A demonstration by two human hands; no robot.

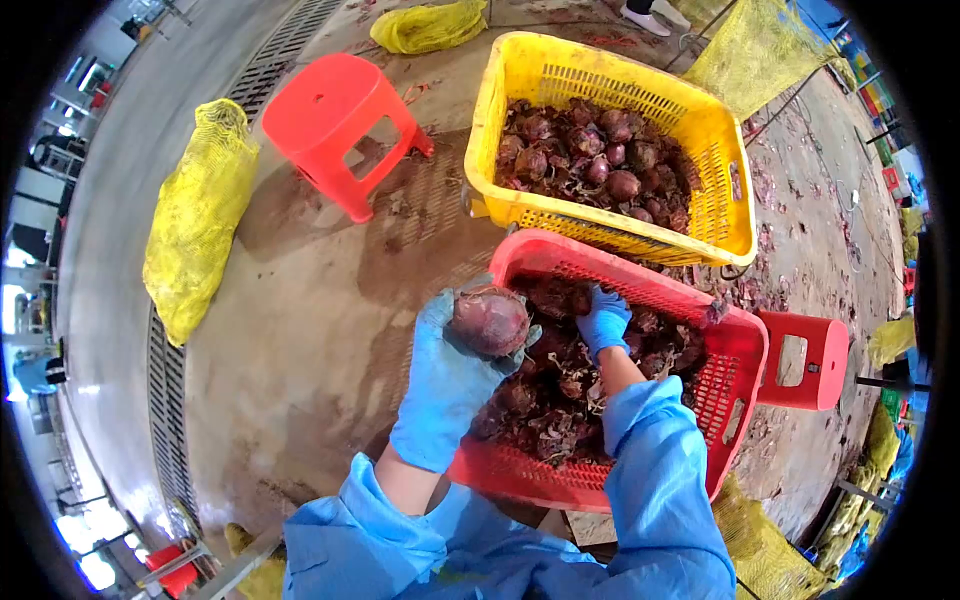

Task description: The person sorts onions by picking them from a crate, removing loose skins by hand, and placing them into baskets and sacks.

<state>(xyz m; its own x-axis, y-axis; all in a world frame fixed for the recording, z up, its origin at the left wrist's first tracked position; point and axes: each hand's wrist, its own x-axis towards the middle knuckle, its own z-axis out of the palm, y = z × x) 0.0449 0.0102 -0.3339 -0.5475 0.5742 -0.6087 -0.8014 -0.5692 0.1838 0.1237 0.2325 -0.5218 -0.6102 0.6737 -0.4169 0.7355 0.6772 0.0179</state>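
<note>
A large purple-red onion point(490, 321) rests in my left hand point(450, 375), whose blue-gloved fingers wrap round it at the left edge of the red crate point(727, 375). Inside that crate lie many dark onions with loose skins and roots point(555, 415). My right hand point(604, 320), also in a blue glove, reaches down into the crate near its far wall. Its fingers are bent against a dark onion point(568, 298); the fingertips are partly hidden. Behind stands a yellow crate point(600, 222) holding several red onions point(622, 184).
A red stool point(325, 100) stands at the upper left, another point(820, 360) right of the red crate. A full yellow mesh bag point(198, 225) lies at the left. Onion skins litter the floor. A person's shoe point(645, 18) shows at the top.
</note>
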